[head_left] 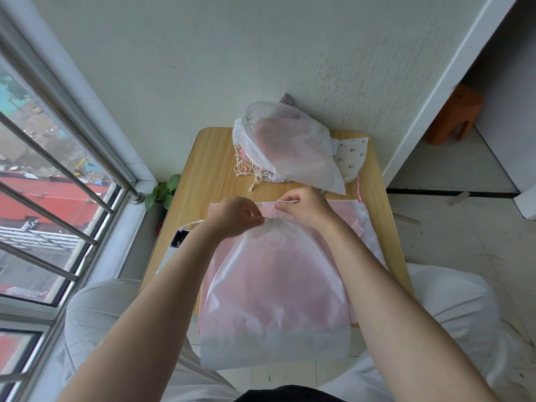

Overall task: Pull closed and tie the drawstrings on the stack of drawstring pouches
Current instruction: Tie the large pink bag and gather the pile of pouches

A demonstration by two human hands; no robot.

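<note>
pouch: white see-through pouch [275, 285] lying flat on the near part of the table, mouth gathered at the far end, bottom hanging over the near table edge; pink showing through it
drawstring: white cord [285, 202] coming out of the gathered mouth, running up to the right hand; another loop of cord [190, 225] sticking out left of the left wrist
left hand: left hand [235, 216] curling its fingers, pinching the gathered mouth of the pouch
right hand: right hand [304, 207] curling its fingers, pinching the cord just above the mouth
under pouch: pink sheet or pouch [342, 210] lying beneath, touching; white pouch edge [368, 227] peeking out at right
done pile: 1 big white pouch [290, 143] with mouth cinched, sitting on top of patterned pouches [352, 153] at the far end of the table, tassels [246, 166] hanging off the left side; count below cannot tell
table: small wooden table [208, 169], against the wall
phone: phone [178, 239] lying at the left table edge, near the left forearm
plant: green leaves [162, 192] showing left of the table
window: barred window [58, 184] at left
stool: orange stool [455, 114] far right, well apart
</note>
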